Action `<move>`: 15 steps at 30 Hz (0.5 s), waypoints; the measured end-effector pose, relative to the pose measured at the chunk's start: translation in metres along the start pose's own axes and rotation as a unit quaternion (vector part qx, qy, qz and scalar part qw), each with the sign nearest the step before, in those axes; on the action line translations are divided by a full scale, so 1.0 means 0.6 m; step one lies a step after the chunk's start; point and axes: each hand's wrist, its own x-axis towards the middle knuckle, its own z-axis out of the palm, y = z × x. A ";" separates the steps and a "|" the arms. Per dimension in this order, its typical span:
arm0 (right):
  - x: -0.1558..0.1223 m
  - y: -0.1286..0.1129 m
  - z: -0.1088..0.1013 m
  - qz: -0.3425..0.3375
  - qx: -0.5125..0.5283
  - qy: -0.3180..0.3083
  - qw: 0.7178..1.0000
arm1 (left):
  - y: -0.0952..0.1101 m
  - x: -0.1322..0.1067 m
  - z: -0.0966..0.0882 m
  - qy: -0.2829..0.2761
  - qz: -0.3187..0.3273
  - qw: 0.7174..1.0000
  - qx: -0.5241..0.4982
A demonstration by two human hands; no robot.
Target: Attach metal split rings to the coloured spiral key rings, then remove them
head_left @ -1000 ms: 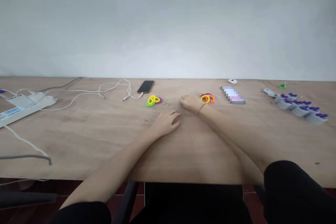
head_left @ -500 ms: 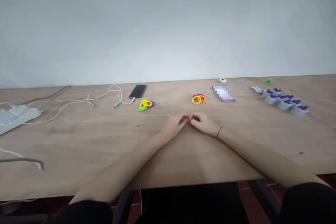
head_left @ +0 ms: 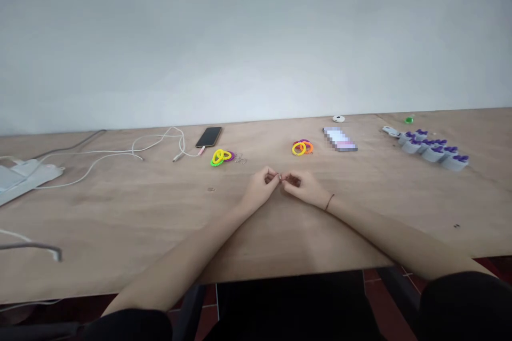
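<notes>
My left hand (head_left: 260, 187) and my right hand (head_left: 298, 185) meet at the middle of the wooden table (head_left: 120, 208). Between their fingertips sits a small metal ring (head_left: 280, 177), pinched by both hands. A thin cord bracelet (head_left: 329, 202) circles my right wrist. Further back, a cluster of small metal rings (head_left: 240, 159) lies beside linked yellow, green and purple spiral hair ties (head_left: 218, 157). A second bunch of spiral hair ties (head_left: 302, 148), yellow, orange and purple, lies ahead of my right hand.
A black smartphone (head_left: 208, 137) lies at the back with a white charging cable (head_left: 152, 152) attached. A power strip (head_left: 24, 176) sits at the left edge. On the right stand several small grey cups with purple tops (head_left: 434, 152), beside a pixelated flat package (head_left: 339, 139).
My hands have come together from their separate places on the table, and a small metal ring now shows between the fingertips. The view has shifted slightly.
</notes>
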 end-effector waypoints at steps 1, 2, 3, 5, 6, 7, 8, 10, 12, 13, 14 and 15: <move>-0.001 -0.001 0.001 -0.002 -0.009 0.008 1.000 | 0.001 -0.001 0.000 0.002 -0.001 1.000 0.001; -0.001 -0.001 0.002 -0.005 -0.016 0.015 1.000 | 0.003 -0.001 0.001 0.005 -0.002 1.000 0.002; -0.002 -0.001 0.002 -0.007 -0.022 0.020 1.000 | 0.004 -0.002 0.001 0.007 -0.004 1.000 0.004; -0.003 -0.001 0.003 -0.010 -0.030 0.029 0.999 | 0.008 -0.004 0.002 0.013 -0.011 1.000 0.010; -0.004 -0.002 0.004 -0.011 -0.033 0.031 0.999 | 0.010 -0.005 0.003 0.017 -0.016 1.000 0.016; -0.004 -0.002 0.004 -0.012 -0.036 0.032 0.999 | 0.012 -0.006 0.004 0.020 -0.020 0.999 0.022; -0.005 -0.002 0.004 -0.014 -0.037 0.033 0.999 | 0.014 -0.006 0.004 0.022 -0.023 0.999 0.027; -0.005 -0.002 0.004 -0.018 -0.039 0.034 0.999 | 0.017 -0.008 0.005 0.020 -0.025 0.999 0.033; -0.005 -0.002 0.003 -0.022 -0.037 0.033 0.999 | 0.017 -0.008 0.005 0.015 -0.024 0.999 0.035; -0.005 -0.002 0.002 -0.025 -0.036 0.033 0.999 | 0.017 -0.008 0.005 0.013 -0.023 0.999 0.036; -0.005 -0.002 0.002 -0.027 -0.035 0.032 0.998 | 0.017 -0.008 0.005 0.012 -0.023 0.999 0.038; -0.005 -0.002 0.001 -0.030 -0.035 0.031 0.998 | 0.016 -0.008 0.004 0.011 -0.021 0.999 0.040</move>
